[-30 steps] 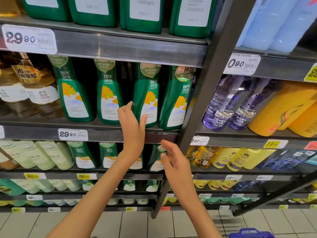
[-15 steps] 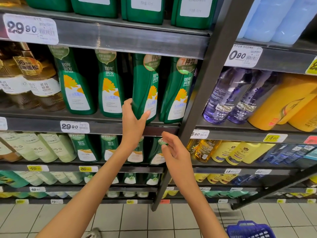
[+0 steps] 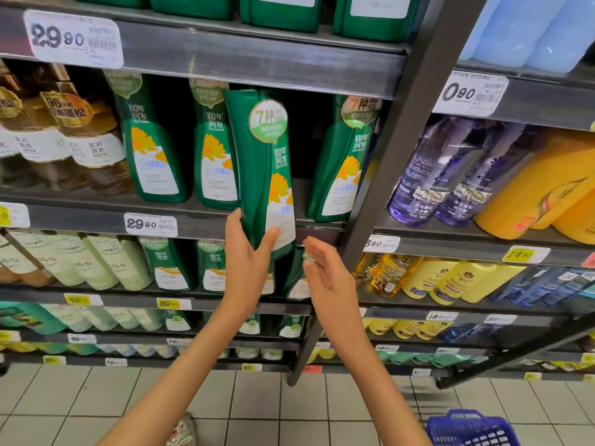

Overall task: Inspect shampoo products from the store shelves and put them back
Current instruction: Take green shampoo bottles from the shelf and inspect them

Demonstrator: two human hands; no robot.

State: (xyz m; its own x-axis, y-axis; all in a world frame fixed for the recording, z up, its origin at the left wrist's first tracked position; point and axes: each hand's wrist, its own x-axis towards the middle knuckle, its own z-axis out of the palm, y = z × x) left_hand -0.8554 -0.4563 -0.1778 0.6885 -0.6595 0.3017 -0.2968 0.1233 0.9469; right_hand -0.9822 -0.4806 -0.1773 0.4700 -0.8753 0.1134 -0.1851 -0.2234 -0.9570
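The middle shelf [image 3: 206, 217] carried a row of green shampoo bottles: one at the left [image 3: 151, 146], a second [image 3: 214, 149] beside it, and a third [image 3: 344, 162] by the dark upright post [image 3: 402, 140]. A dark gap lay open between the second and third. To the left of the row stood amber bottles [image 3: 90, 140] with golden liquid. Past the post, clear purple shampoo bottles [image 3: 431, 175] held violet liquid, with orange bottles [image 3: 541, 188] next to them. A price tag [image 3: 150, 224] reading 29.90 sat on the shelf lip. The shelves below were packed with pale green, green and yellow bottles.

The task's green shampoo bottle [image 3: 267, 175] was off the shelf, in front of the gap. It was held nearly upright with its label facing out, its base below the shelf lip and its top overlapping the second bottle.

The left hand [image 3: 248, 255] reached up from a bare forearm and had its grip clamped on the lower part of that bottle, with the thumb across the front label and the fingers [image 3: 233, 220] wrapped round the left side. The right hand [image 3: 328, 275] hung just beside the bottle's base without touching it. Its grip was apart, the fingers straight and the palm turned towards the bottle.

On the tiled floor [image 3: 128, 397] at the lower right stood a blue basket [image 3: 467, 429]; its contents could not be told.
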